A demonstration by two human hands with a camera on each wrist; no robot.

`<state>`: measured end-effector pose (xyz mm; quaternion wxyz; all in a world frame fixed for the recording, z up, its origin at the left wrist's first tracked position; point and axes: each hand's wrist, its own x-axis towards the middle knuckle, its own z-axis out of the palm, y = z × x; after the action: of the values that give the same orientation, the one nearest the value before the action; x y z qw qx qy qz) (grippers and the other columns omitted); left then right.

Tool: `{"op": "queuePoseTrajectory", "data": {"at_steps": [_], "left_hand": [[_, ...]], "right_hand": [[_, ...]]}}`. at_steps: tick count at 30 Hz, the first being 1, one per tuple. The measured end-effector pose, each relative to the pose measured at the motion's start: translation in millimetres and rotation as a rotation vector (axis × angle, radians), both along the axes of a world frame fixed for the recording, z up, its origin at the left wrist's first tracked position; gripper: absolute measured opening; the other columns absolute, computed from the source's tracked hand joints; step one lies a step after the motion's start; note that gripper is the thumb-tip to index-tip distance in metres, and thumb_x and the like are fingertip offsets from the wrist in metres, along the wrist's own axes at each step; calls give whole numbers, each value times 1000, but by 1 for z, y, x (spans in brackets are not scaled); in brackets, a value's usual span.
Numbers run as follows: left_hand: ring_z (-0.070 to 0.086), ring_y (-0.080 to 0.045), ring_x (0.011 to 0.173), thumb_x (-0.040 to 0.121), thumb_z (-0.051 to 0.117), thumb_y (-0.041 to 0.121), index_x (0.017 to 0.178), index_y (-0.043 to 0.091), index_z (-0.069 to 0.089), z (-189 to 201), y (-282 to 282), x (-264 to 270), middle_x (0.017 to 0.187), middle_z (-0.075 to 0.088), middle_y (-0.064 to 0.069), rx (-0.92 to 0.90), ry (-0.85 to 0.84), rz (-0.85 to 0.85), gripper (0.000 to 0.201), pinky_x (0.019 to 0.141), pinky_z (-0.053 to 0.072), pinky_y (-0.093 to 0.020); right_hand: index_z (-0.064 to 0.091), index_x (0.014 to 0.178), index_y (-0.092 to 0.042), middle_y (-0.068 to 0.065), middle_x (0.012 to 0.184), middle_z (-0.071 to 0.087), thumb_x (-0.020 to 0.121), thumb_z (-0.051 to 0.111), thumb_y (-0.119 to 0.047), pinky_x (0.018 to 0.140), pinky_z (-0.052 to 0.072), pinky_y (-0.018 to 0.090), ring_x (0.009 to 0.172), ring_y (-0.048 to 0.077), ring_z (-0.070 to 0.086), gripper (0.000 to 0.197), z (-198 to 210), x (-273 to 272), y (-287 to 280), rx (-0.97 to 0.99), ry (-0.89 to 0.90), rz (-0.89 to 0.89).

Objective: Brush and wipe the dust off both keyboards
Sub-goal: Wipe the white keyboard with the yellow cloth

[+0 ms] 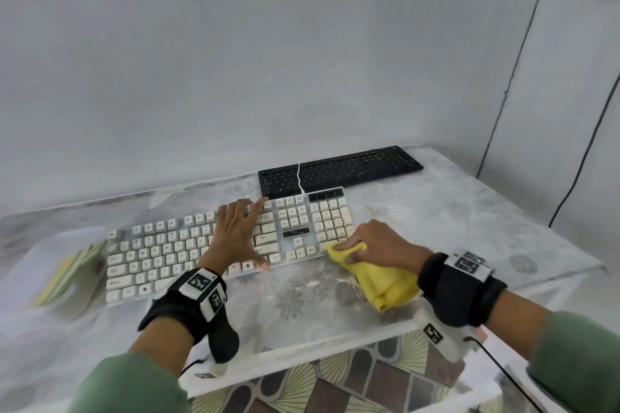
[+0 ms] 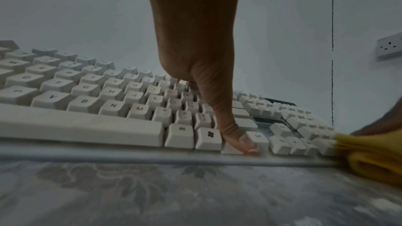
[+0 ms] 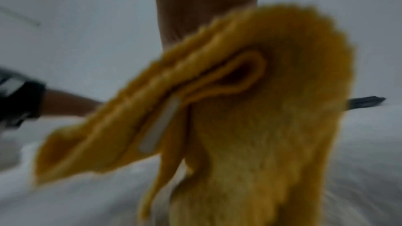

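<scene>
Green sleeves (image 1: 134,382) and black wrist straps (image 1: 188,305) sit closest, at the front edge of the table (image 1: 436,211), whose clear cover lies over a pale flower print. The left hand (image 1: 236,231) lies spread flat on the white keyboard (image 1: 161,255), fingers fanned over the keys right of the middle, the thumb (image 2: 237,137) pressing down at the front row beside the Windows key. It grips nothing; it just pins the board.

The right hand (image 1: 375,245) pinches a yellow cloth (image 1: 382,282), fingers curled over its bunched top. The cloth's forward end touches the white keyboard's near right corner, by the number pad; the rest trails back on the table toward the wrist. The right wrist view is badly blurred, showing mostly folds of cloth (image 3: 239,109) and a pale label.

The black keyboard (image 1: 342,169) lies farther back by the wall, just behind the white one's right end, with the white cable (image 1: 298,174) running across it. A stack of greenish paper (image 1: 67,278) lies at the white keyboard's left end. A dark cord (image 1: 516,67) hangs down the wall on the right.
</scene>
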<state>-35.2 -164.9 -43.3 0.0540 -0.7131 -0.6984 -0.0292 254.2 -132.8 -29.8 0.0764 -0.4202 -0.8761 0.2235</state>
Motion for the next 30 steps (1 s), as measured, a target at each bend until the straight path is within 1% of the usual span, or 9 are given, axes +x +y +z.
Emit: {"op": "queuePoseTrajectory", "data": {"at_steps": [3,5,10,12,14,18,21,28,30], "left_hand": [[28,-28,131,43,82,67,152,22,6,-1,0,-1,141,30,-11,7,9,-1,141,113,10,-40],[29,-29,129,40,83,66,143,30,-5,-2,0,0,140,31,-12,23,-2,-11,140,112,11,-41],[37,-34,124,32,87,61,132,35,-1,-6,0,-2,135,39,-16,92,-58,-45,136,110,18,-46],[36,-34,125,33,87,60,131,35,-2,-7,1,-3,135,39,-16,96,-59,-57,134,110,17,-45],[35,-32,126,36,87,59,130,35,-3,-7,2,-3,135,38,-15,84,-66,-59,133,110,16,-43],[34,-32,126,36,86,61,130,36,-3,-10,2,-5,135,37,-15,96,-84,-70,133,109,14,-42],[33,-31,127,38,85,63,131,35,-5,-12,3,-7,135,36,-14,87,-69,-58,133,110,14,-42],[28,-26,129,46,79,69,143,29,-8,-4,4,-5,139,30,-10,-19,-23,-25,137,111,11,-38],[26,-25,131,48,78,70,151,22,0,-4,3,-5,140,28,-9,-37,-6,-16,138,112,9,-38]], "right_hand": [[64,117,-22,4,118,64,78,73,-27,81,36,7,105,7,59,40,13,-10,11,59,264,-9],[60,122,-24,1,128,58,81,69,-29,89,32,7,117,12,54,43,17,-26,25,174,384,-14],[37,140,-33,7,156,8,94,42,-44,107,23,53,129,33,25,48,-4,-56,40,510,-15,-110],[30,143,-30,13,156,3,88,31,-60,105,16,64,135,38,18,63,-18,-59,40,551,-23,-121],[32,142,-28,12,155,12,86,23,-66,99,23,68,134,37,19,69,-26,-57,44,603,-21,-84],[39,136,-21,3,144,39,92,14,-63,72,53,49,118,27,34,66,-25,-56,53,640,-35,-21],[41,137,-26,1,131,54,92,16,-61,53,50,34,97,24,44,62,-22,-57,53,713,-87,-16],[64,114,-12,10,97,65,77,71,-25,57,55,36,78,30,56,40,-5,-61,56,737,-7,128],[65,114,-11,12,97,64,79,69,-19,64,54,36,81,30,55,37,0,-56,51,655,38,174]]}}
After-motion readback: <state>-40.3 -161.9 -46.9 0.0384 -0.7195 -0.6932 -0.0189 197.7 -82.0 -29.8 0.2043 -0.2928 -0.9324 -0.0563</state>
